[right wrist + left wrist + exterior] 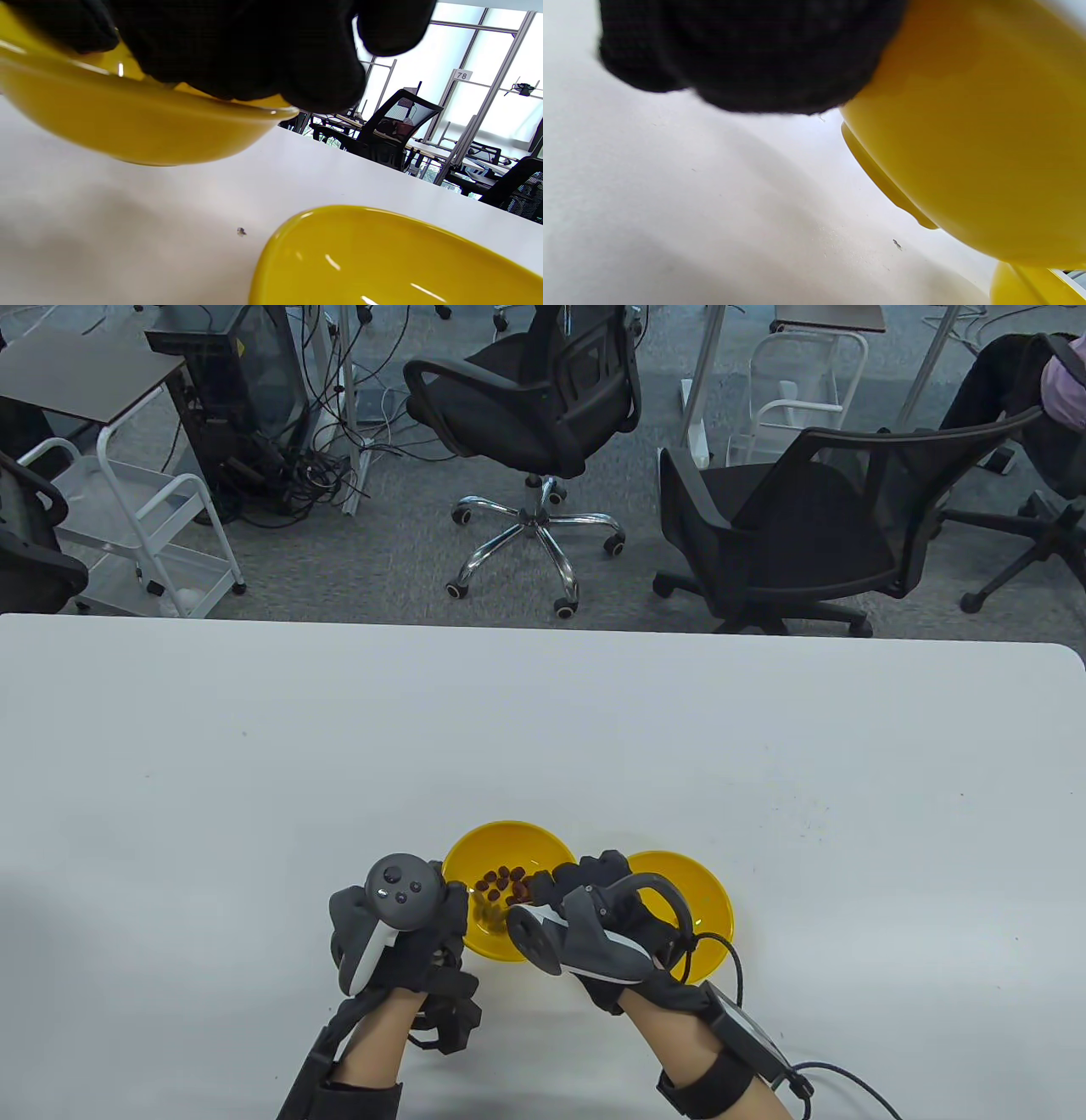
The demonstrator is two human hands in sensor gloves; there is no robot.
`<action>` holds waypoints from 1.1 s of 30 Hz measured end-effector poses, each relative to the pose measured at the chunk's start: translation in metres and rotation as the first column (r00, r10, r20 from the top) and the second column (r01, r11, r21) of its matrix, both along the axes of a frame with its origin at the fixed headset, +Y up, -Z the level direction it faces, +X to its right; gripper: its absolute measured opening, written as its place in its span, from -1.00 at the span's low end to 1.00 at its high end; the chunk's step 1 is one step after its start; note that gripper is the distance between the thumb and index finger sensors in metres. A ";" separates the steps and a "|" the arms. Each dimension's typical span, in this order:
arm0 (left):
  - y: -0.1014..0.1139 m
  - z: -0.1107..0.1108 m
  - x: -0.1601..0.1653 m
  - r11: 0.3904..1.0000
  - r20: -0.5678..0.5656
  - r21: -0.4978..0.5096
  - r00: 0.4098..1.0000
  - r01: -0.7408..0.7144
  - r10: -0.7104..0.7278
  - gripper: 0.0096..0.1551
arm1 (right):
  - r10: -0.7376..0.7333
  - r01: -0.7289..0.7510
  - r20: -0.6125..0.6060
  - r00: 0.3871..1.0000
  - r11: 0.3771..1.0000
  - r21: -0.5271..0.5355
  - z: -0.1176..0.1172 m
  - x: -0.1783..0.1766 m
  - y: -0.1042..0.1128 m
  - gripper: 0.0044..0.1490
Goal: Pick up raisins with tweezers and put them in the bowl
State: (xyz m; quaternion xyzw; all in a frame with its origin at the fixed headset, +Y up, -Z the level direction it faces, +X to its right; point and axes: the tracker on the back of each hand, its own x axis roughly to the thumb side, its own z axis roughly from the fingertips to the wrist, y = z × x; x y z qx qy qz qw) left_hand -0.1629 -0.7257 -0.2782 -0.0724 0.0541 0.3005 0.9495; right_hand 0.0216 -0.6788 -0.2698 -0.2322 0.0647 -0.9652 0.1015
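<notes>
Small dark wrinkled raisins (502,884): heaped in left glossy yellow bowl (475,848); judged light, soft, sticky, best nipped mid-body. Left hand (399,929) rests at that bowl's left; right hand (585,920) over its right rim; grips, tweezers undiscernible

Raisins (502,882) clustered in left yellow bowl (475,853), right bowl (708,899) beside

An office or lab — black swivel chairs (543,432) on grey carpet (382,551), a white cart (136,526), tangled cables (297,470). Beyond the white table (543,729), more desks (428,148) and tall windows (483,55) — a numbered post too.
</notes>
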 end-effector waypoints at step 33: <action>-0.001 0.000 -0.005 1.000 -0.032 -0.012 0.999 -0.022 0.022 -0.42 | -0.304 0.296 0.195 0.932 0.953 0.071 0.001 0.114 0.027 -0.42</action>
